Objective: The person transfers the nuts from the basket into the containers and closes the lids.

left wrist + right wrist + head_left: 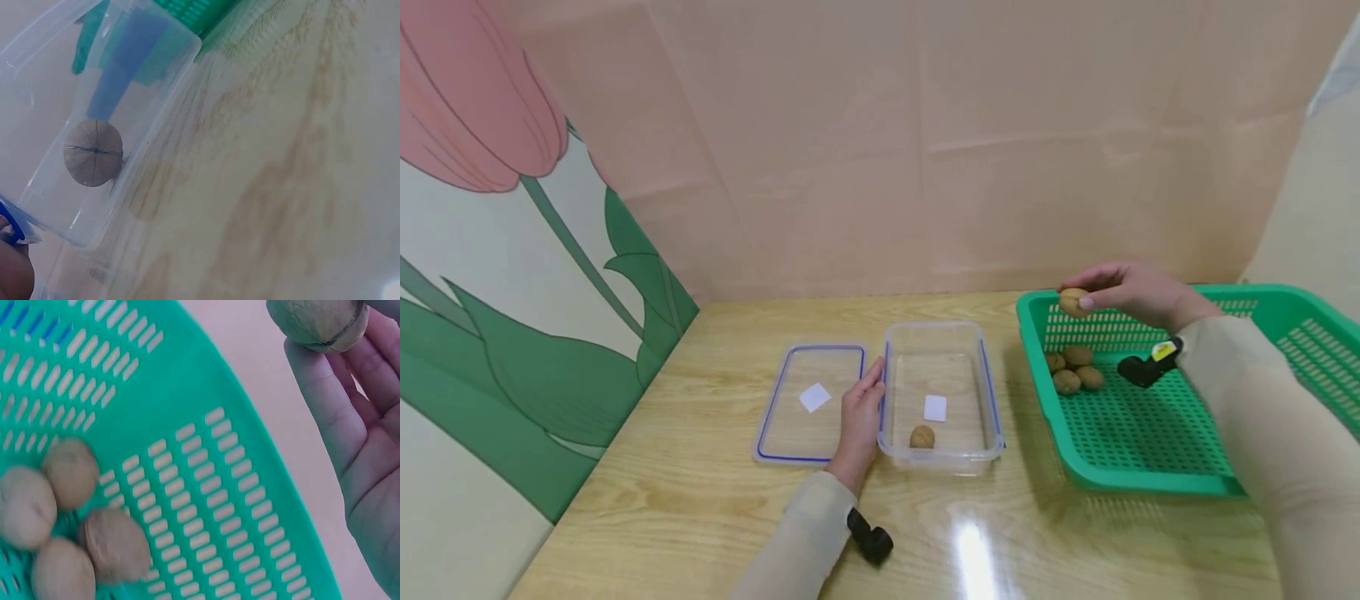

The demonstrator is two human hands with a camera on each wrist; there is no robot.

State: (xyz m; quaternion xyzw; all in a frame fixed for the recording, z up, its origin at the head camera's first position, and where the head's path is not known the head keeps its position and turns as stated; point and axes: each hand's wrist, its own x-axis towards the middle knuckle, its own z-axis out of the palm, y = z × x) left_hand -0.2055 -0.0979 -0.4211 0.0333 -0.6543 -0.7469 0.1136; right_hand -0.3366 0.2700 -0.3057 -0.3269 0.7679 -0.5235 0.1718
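My right hand pinches a walnut between thumb and fingers, above the far left rim of the green basket. In the right wrist view the held walnut sits at the fingertips. Several more walnuts lie together at the basket's left end. With its fingers fairly straight, my left hand rests against the left side of a clear plastic container. Inside, near the front wall, is one walnut, seen through the plastic in the left wrist view.
Left of the container, partly behind the left hand, a clear lid with a blue seal lies flat, a white square on it. Another white square shows in the container. All stand on a wooden table before a pinkish sheet.
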